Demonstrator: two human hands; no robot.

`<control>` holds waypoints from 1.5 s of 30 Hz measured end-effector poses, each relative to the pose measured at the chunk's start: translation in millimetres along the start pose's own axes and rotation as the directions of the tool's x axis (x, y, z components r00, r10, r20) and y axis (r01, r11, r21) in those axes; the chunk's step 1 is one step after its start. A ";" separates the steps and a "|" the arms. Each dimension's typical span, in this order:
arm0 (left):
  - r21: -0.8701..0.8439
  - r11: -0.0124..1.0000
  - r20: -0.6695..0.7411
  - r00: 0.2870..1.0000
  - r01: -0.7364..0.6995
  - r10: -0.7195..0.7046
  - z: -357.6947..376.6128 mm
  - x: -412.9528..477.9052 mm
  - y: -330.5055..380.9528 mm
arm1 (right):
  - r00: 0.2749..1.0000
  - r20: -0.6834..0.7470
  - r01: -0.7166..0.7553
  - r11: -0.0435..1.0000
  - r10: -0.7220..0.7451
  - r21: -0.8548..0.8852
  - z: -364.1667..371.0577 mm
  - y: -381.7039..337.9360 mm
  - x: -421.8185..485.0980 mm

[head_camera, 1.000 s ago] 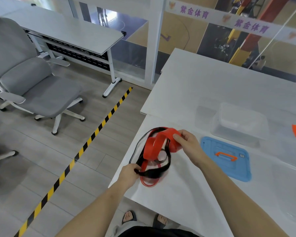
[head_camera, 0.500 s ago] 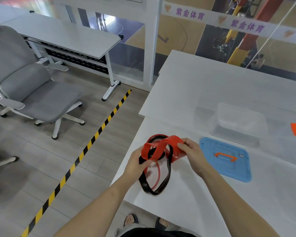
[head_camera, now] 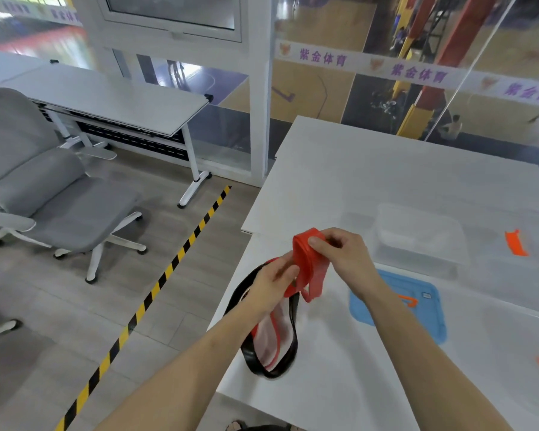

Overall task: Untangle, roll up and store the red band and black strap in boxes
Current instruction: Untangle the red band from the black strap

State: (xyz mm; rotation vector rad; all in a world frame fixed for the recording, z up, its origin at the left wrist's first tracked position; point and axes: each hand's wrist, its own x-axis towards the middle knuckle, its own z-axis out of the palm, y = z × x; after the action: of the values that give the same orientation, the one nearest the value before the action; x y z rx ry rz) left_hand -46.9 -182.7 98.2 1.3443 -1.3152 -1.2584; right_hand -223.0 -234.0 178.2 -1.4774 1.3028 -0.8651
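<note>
The right hand (head_camera: 339, 256) pinches the wide folded top of the red band (head_camera: 310, 272) between thumb and fingers, raised above the desk (head_camera: 339, 384). The left hand (head_camera: 273, 286), just below it, curls its fingers round a lower stretch of the same band. The black strap (head_camera: 271, 373) hangs from under the left hand in a loop whose bottom rests on the desk, with a thin red run lying inside it.

The two look interlaced, so pulling the red upward may cinch the strap tighter. It may also drag the loop off the desk edge on the left hand's side. If the pinch slips, the stretchy band would likely spring open.

Counted:
- one red band
- one black strap
- one clear box (head_camera: 417, 234) beyond the right hand
- one blue lid (head_camera: 430, 309) beside the right forearm
- two orange pieces (head_camera: 515, 244), far right; I cannot tell what they belong to
</note>
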 end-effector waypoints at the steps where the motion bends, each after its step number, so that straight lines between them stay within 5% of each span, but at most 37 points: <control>1: -0.011 1.000 0.031 1.000 0.005 -0.005 2.5 1.0 0.3 | 1.000 -0.019 0.000 1.000 0.000 0.005 0.6 -4.0 2.2; 9: -0.099 0.991 -0.171 0.979 0.095 -0.111 11.6 16.1 9.1 | 0.999 -0.030 0.025 1.000 -0.025 -0.005 11.8 -14.9 11.5; 14: -0.216 0.972 -0.204 0.969 0.093 -0.138 0.2 23.5 24.0 | 0.983 -0.180 0.049 0.994 -0.031 0.094 -1.3 20.4 13.3; 19: -0.326 0.942 -0.149 0.979 0.084 -0.138 -8.1 31.3 41.3 | 0.989 0.146 0.014 1.000 -0.009 -0.028 9.6 65.5 0.2; 26: -0.502 0.857 -0.117 0.973 0.115 -0.199 -20.4 33.5 41.0 | 0.960 0.280 0.014 0.999 -0.004 -0.034 8.7 55.6 8.2; 32: -0.439 0.895 -0.151 0.975 0.083 -0.164 -31.5 34.2 33.3 | 0.975 0.212 0.130 0.949 -0.069 -0.286 16.2 37.3 15.2; 39: -0.100 0.990 -0.147 0.982 0.102 -0.116 -26.9 17.2 1.2 | 0.989 0.088 0.125 0.989 -0.118 -0.079 11.0 7.6 21.9; 45: -0.130 0.989 -0.051 0.996 0.068 -0.076 -18.7 15.5 14.8 | 0.983 0.044 0.180 0.984 -0.179 -0.017 3.6 -37.4 25.0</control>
State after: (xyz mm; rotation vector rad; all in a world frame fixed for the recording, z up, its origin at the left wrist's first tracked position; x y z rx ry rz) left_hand -31.4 -200.7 113.9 1.3366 -1.1366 -1.3218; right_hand -203.6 -258.6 210.7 -1.6397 1.1633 -0.9337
